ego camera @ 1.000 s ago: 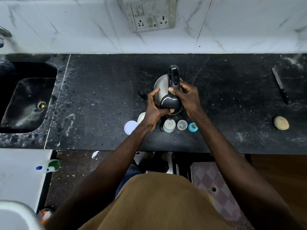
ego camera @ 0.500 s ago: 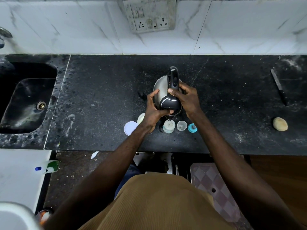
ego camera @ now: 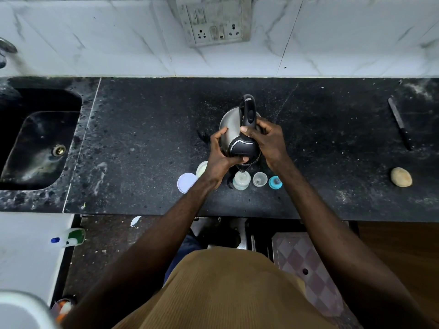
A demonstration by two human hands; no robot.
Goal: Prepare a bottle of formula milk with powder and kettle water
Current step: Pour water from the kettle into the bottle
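I see the black worktop (ego camera: 142, 143) carrying a white lid (ego camera: 186, 183), bottle (ego camera: 241, 181), clear cap (ego camera: 260, 179) and teal teat (ego camera: 275, 182) (near edge); knife (ego camera: 400, 123) and tan lump (ego camera: 401, 177) far right.

Kettle (ego camera: 229, 129): tipped a shade further than a second ago, so its spout has dipped slightly toward the bottle (ego camera: 241, 182) and the front edge of the counter (ego camera: 142, 143).
Left hand (ego camera: 217, 160): the thumb tip drew back leftward half a second ago and now lies further across the steel side again.
Right hand (ego camera: 270, 141): lowered very slightly with the handle.
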